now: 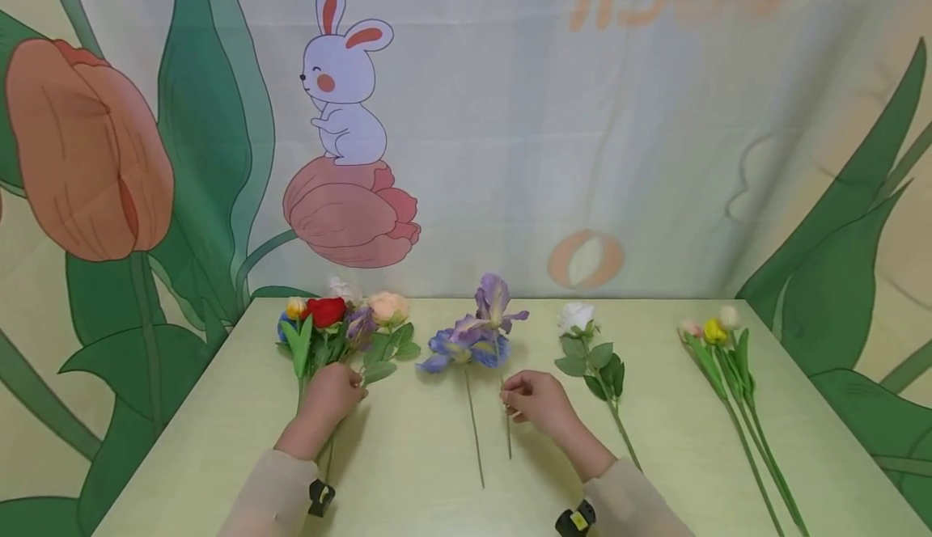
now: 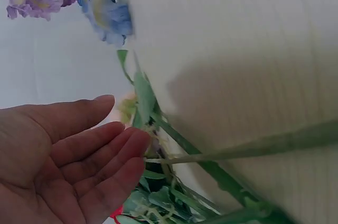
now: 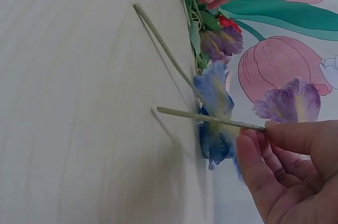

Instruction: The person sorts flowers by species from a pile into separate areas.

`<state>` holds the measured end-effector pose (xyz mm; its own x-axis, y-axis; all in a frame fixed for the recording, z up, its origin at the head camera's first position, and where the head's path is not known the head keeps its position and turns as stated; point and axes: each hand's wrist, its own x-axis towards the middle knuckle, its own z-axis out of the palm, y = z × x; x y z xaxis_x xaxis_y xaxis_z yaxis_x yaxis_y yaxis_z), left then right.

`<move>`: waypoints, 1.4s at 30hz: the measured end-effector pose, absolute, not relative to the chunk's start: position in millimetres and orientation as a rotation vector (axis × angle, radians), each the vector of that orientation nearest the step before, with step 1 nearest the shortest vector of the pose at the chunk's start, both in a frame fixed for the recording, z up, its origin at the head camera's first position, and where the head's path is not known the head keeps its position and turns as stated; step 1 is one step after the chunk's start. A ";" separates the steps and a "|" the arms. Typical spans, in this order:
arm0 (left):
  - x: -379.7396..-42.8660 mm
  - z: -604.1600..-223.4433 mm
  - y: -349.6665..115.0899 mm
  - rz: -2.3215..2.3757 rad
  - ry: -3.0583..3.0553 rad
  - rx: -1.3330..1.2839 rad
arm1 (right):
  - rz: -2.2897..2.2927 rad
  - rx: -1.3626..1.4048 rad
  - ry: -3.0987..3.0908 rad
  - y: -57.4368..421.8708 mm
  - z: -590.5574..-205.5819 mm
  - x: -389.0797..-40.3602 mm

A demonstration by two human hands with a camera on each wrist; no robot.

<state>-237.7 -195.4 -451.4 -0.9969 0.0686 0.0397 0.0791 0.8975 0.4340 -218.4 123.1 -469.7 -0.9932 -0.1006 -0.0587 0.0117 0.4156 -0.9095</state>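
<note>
My right hand (image 1: 540, 401) pinches the thin stem of a purple iris (image 1: 493, 301) between thumb and fingertips. In the right wrist view, that stem (image 3: 211, 119) points out from the fingertips over the table. A blue iris (image 1: 466, 351) lies beside it, partly behind the purple bloom in the head view. Over the stems of a mixed flower bunch (image 1: 325, 313) is my left hand (image 1: 333, 395). The left wrist view shows its fingers (image 2: 100, 166) loosely extended, fingertips right at the green stems, with the palm bare. Red, peach, blue and purple blooms make up this bunch.
A white rose (image 1: 578, 317) with green leaves lies right of my right hand. Farther right are several tulips (image 1: 715, 329) with long stems. The pale table (image 1: 408, 456) meets a printed curtain (image 1: 495, 116) at its back edge.
</note>
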 end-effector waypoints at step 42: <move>-258.5 -439.2 -181.1 -0.987 -2.920 -0.062 | -1.360 0.086 2.546 122.5 -486.6 -227.8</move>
<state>-258.5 -181.1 -439.2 -0.9975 0.0193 0.0678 0.0565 0.7943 0.6049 -227.8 122.5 -486.6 -0.9663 -0.0666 -0.2486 0.1696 0.5620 -0.8096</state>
